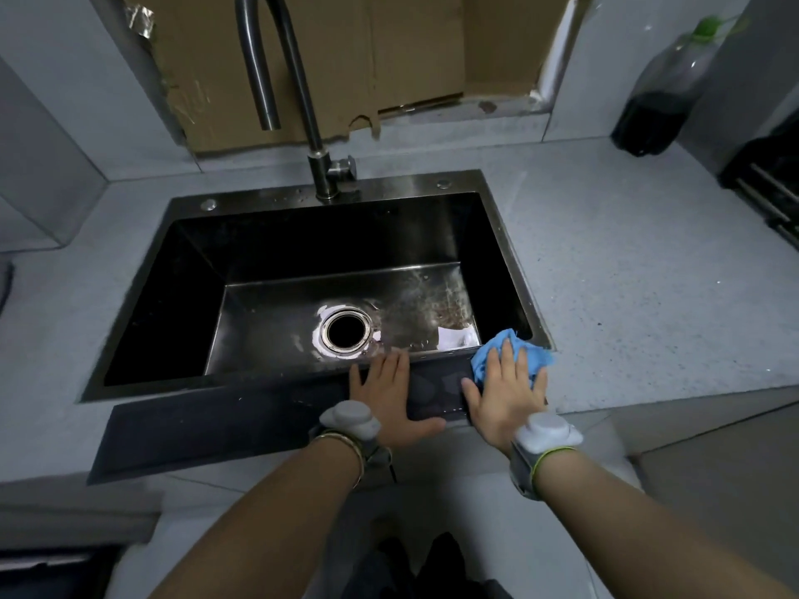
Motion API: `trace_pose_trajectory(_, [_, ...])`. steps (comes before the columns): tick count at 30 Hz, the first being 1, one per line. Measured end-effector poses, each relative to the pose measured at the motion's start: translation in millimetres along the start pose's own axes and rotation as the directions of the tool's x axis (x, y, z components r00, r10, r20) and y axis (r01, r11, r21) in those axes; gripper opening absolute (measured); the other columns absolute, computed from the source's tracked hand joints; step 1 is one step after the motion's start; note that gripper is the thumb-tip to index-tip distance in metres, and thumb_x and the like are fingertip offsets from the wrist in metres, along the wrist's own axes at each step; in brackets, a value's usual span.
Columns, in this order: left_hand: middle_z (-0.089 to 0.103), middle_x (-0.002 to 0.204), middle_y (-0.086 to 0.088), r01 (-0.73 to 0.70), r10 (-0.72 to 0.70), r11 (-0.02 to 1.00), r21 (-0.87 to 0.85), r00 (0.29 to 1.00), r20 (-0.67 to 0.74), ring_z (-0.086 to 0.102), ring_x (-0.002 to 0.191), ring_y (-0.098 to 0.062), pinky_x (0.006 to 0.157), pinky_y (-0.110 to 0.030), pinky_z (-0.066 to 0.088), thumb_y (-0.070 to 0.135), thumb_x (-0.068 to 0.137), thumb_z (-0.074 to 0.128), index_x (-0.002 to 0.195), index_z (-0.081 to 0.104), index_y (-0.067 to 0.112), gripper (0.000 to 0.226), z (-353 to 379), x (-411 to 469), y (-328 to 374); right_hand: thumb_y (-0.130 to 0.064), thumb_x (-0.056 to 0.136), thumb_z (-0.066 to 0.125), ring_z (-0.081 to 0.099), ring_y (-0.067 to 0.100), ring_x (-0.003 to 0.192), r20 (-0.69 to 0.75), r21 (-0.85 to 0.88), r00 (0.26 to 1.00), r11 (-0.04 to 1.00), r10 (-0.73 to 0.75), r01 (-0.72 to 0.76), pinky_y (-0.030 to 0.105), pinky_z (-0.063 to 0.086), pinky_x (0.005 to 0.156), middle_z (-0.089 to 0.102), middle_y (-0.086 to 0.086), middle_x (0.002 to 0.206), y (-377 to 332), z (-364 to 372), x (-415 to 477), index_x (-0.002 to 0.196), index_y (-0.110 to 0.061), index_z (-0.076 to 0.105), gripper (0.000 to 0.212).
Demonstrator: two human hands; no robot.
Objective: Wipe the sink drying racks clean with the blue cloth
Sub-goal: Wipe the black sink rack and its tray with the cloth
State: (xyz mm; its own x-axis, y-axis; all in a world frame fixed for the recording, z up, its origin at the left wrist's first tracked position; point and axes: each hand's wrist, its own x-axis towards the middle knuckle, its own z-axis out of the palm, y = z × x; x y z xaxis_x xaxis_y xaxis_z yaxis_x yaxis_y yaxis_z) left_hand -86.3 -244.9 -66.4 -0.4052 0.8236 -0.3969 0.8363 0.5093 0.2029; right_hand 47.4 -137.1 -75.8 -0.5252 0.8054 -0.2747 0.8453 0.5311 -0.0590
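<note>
A long, dark, flat drying rack (225, 421) lies across the near edge of the black rectangular steel sink (402, 185), its left end jutting past the sink's near left corner over the pale grey speckled countertop (648, 274). Behind the sink's far rim, a curved brushed-metal tap (302, 92) rises in front of a torn sheet of brown cardboard (410, 49). In the sink's wet floor sits a round chrome-ringed drain (346, 332). Just on the near side of the drain, the left hand (391, 395) rests flat on the rack, fingers straight and spread, gripping nothing; a grey sensor pod (348, 419) sits at its wrist. Beside it, apart from it, the right hand (506, 391) presses with straight fingers on the crumpled blue cloth (538, 361), which lies on the rack's right end at the sink's near right corner. Well beyond the sink's right side stands a clear green-capped plastic bottle (661, 101) holding dark liquid.
</note>
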Motion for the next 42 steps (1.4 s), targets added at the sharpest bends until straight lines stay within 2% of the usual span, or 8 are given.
trace_pose_trajectory(5, [-0.003, 0.159, 0.003, 0.024, -0.021, 0.999, 0.021, 0.99, -0.141, -0.004, 0.146, -0.016, 0.114, -0.05, -0.006, 0.086, 0.045, 0.007, 0.151, 0.002, 0.017, 0.126, 17, 2, -1, -0.051, 0.089, 0.002, 0.001, 0.022, 0.145, -0.08, 0.092, 0.984, 0.982, -0.158, 0.165, 0.039, 0.004, 0.115, 0.004, 0.005, 0.158, -23, 12, -4, 0.149, -0.014, 0.014, 0.071])
trace_pose_trajectory(10, [-0.004, 0.159, 0.006, 0.014, 0.002, 0.997, 0.073, 0.979, -0.203, -0.005, 0.145, -0.015, 0.114, -0.049, -0.006, 0.088, 0.045, 0.0, 0.151, -0.001, 0.019, 0.126, 23, 7, -5, -0.026, 0.076, 0.042, 0.065, 0.034, 0.093, -0.377, 0.193, 0.839, 0.853, -0.392, 0.485, 0.043, 0.052, 0.074, 0.069, 0.009, 0.099, -7, 11, 3, 0.091, -0.012, 0.071, 0.036])
trace_pose_trajectory(12, [0.0, 0.158, 0.007, -0.008, 0.025, 0.998, 0.067, 0.97, -0.242, -0.003, 0.145, -0.014, 0.115, -0.048, -0.006, 0.088, 0.046, 0.002, 0.151, 0.001, 0.019, 0.125, 32, 6, -6, -0.016, 0.071, 0.054, 0.061, 0.035, 0.081, -0.47, 0.165, 0.827, 0.889, -0.31, 0.427, 0.04, 0.049, 0.064, 0.063, 0.009, 0.091, 11, 14, 14, 0.087, -0.012, 0.066, 0.02])
trace_pose_trajectory(17, [0.013, 0.156, 0.006, -0.037, 0.059, 0.997, 0.072, 0.939, -0.338, 0.008, 0.144, -0.013, 0.117, -0.046, 0.002, 0.091, 0.062, 0.024, 0.149, 0.012, 0.018, 0.114, 34, 4, -6, -0.022, 0.084, 0.051, 0.03, 0.032, 0.129, -0.462, 0.079, 0.887, 0.995, -0.016, 0.059, 0.043, 0.029, 0.1, 0.031, 0.013, 0.144, 39, 4, 42, 0.128, -0.012, 0.044, 0.046])
trace_pose_trajectory(24, [0.009, 0.159, 0.002, -0.028, 0.047, 0.998, 0.054, 0.925, -0.377, 0.004, 0.146, -0.016, 0.116, -0.051, -0.001, 0.079, 0.076, 0.039, 0.151, 0.01, 0.014, 0.103, 43, 8, -4, -0.034, 0.097, 0.03, 0.029, 0.029, 0.134, -0.396, 0.068, 0.916, 0.993, -0.06, 0.095, 0.042, 0.025, 0.106, 0.035, 0.018, 0.142, -20, 35, 12, 0.132, 0.001, 0.04, 0.05])
trace_pose_trajectory(29, [0.007, 0.16, 0.001, -0.041, 0.068, 0.996, 0.081, 0.93, -0.36, 0.001, 0.146, -0.015, 0.115, -0.053, -0.001, 0.075, 0.076, 0.043, 0.151, 0.008, 0.014, 0.103, 41, 10, -7, -0.025, 0.095, 0.049, 0.031, 0.02, 0.136, -0.382, 0.226, 0.85, 0.854, -0.364, 0.468, 0.028, 0.025, 0.107, 0.047, 0.003, 0.141, -35, 30, -10, 0.123, -0.014, 0.06, 0.033])
trace_pose_trajectory(37, [0.005, 0.16, -0.001, -0.063, 0.085, 0.995, 0.075, 0.936, -0.342, -0.001, 0.147, -0.019, 0.114, -0.053, -0.005, 0.086, 0.069, 0.039, 0.151, 0.005, 0.014, 0.115, 40, 11, -10, -0.027, 0.09, 0.055, 0.038, 0.033, 0.118, -0.452, 0.15, 0.884, 0.987, 0.12, -0.057, 0.036, 0.036, 0.093, 0.047, 0.01, 0.123, 21, 6, 17, 0.115, -0.024, 0.065, 0.027])
trace_pose_trajectory(42, [0.009, 0.159, -0.001, -0.033, 0.059, 0.996, 0.077, 0.932, -0.358, 0.002, 0.146, -0.019, 0.114, -0.054, -0.002, 0.085, 0.067, 0.043, 0.151, 0.007, 0.012, 0.116, 38, 11, -8, -0.026, 0.091, 0.05, 0.055, 0.034, 0.108, -0.487, 0.283, 0.873, 0.944, -0.011, 0.17, 0.033, 0.043, 0.086, 0.061, 0.015, 0.115, -51, 13, 17, 0.106, -0.012, 0.068, 0.027])
